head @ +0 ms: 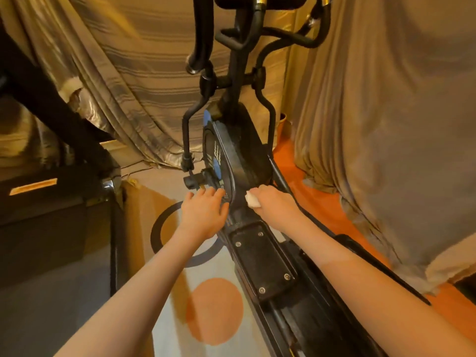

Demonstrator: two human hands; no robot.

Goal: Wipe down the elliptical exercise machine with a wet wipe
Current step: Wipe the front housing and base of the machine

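The right hand (277,206) bunches the wipe (253,200) at the flywheel cover's (242,155) lower edge; the left hand (204,212), fingers spread, braces it. Best press firmly, stroking along the rim.

Elliptical machine (239,150): black frame and housing, blue patches on the flywheel disc.
Wet wipe (252,200): white.
Curtains (144,73): beige-gold, with darker horizontal stripes (sheen under warm light).
Rug (206,305): pale ground, orange disc, dark ring outline.
Floor (322,202): orange.
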